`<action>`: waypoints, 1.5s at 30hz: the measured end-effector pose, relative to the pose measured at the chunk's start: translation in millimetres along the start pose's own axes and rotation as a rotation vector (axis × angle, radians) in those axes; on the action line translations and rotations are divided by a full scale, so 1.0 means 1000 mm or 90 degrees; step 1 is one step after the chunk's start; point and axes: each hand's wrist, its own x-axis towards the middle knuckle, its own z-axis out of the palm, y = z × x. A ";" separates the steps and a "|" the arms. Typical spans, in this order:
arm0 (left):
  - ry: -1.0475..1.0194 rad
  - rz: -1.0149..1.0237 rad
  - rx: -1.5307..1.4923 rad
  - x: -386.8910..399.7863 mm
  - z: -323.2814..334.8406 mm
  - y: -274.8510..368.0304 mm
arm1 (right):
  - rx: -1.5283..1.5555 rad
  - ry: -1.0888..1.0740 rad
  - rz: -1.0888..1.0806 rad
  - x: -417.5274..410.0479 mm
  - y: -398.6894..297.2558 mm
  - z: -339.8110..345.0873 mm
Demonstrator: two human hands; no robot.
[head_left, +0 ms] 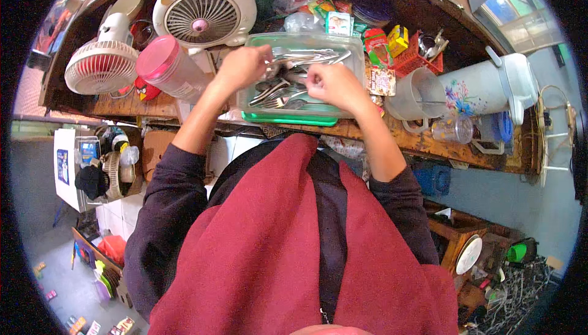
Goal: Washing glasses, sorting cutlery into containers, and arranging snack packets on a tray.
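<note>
A clear plastic container (pixel 353 66) of metal spoons and forks stands at the front of the wooden shelf, a green plastic lid or tray (pixel 289 118) showing beneath its near edge. My left hand (pixel 243 66) is over the container's left side, fingers bent near the handles; whether it holds a utensil is unclear. Over the right side is my right hand (pixel 328 84), fingers curled inward and slightly blurred, so its grip cannot be made out. Between the hands lie dark spoon bowls, and a fork (pixel 274 103) rests near the front of the container.
Left of the container stand a pink-lidded plastic jar (pixel 158 57), a small white fan (pixel 101 66) and a larger round fan (pixel 202 13). To the right are a red plastic basket (pixel 415 59), a translucent pitcher (pixel 410 96) and a flowered vacuum jug (pixel 482 86). Packets lie behind.
</note>
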 end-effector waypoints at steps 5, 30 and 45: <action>0.083 0.097 -0.166 0.018 -0.068 0.020 | 0.246 0.351 0.089 -0.032 -0.006 -0.051; 0.000 0.455 0.193 0.265 0.065 0.292 | -0.246 0.477 0.345 -0.095 0.207 -0.134; 0.060 0.199 -0.125 0.094 0.046 0.048 | 0.116 0.371 0.117 -0.040 0.050 -0.044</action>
